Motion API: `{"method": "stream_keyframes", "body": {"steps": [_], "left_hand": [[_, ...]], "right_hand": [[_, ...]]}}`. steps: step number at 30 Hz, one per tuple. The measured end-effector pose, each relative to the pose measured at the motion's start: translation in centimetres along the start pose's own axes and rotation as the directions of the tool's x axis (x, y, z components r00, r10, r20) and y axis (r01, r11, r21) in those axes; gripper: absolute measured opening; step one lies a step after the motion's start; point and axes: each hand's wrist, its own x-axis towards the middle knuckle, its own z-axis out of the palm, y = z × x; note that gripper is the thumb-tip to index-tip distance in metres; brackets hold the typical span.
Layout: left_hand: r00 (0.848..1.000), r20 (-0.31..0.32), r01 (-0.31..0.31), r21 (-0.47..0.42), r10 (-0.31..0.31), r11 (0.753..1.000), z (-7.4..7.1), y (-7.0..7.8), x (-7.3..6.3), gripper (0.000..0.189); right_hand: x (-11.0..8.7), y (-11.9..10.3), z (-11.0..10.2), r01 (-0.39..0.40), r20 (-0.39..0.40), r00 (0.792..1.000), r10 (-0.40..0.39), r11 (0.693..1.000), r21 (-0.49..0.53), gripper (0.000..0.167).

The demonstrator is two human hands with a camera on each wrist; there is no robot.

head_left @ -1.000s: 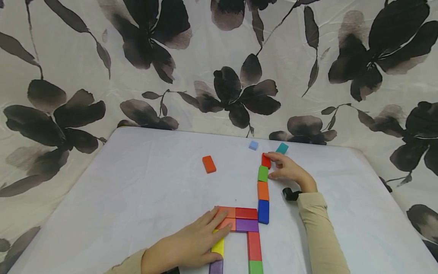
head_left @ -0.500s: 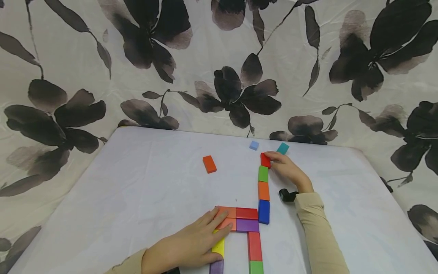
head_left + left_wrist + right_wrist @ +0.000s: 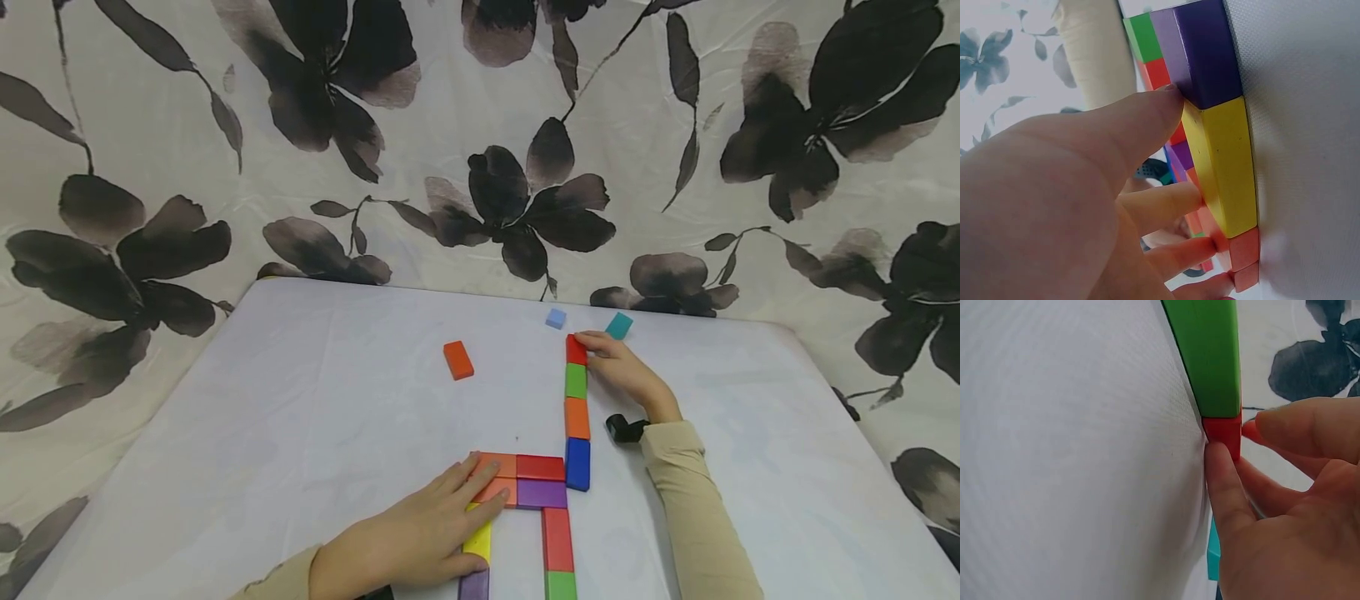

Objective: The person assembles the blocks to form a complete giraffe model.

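Observation:
My left hand (image 3: 412, 533) rests with spread fingers across the near-left corner of a layout of wooden blocks. Its fingertips lie on two orange blocks (image 3: 487, 465), and the thumb touches where the yellow block (image 3: 1229, 169) meets a purple block (image 3: 1207, 56). At the far end of a straight row, my right hand (image 3: 630, 371) pinches a small red block (image 3: 1222, 429), thumb against its side face. That block sits end to end with a green block (image 3: 1210, 356). Nearer along the row come an orange block (image 3: 577, 418) and a blue block (image 3: 578, 463).
A loose orange-red block (image 3: 458, 360) lies left of the row. Near the far table edge are a light blue cube (image 3: 556, 318) and a teal block (image 3: 619, 325), close to the right fingers. A floral cloth (image 3: 420, 250) hangs behind the white table (image 3: 300, 400).
The red block has shifted slightly left, into line with the green one. My right hand and forearm moved left with it. The left hand stays in place.

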Motion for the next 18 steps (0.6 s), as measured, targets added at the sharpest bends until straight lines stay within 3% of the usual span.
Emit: {"method": "stream_keyframes", "body": {"steps": [9,18], "left_hand": [[1.0,0.0,0.002,-0.003,-0.002,1.0,0.1,0.1,0.0,0.068],[1.0,0.0,-0.006,0.01,0.006,1.0,0.1,0.1,0.0,0.068]], "right_hand": [[-0.7,-1.3,0.0,-0.006,0.029,1.0,0.006,1.0,0.02,0.051],[-0.3,-0.3,0.0,0.02,0.04,0.999,-0.02,1.0,-0.005,0.052]]}}
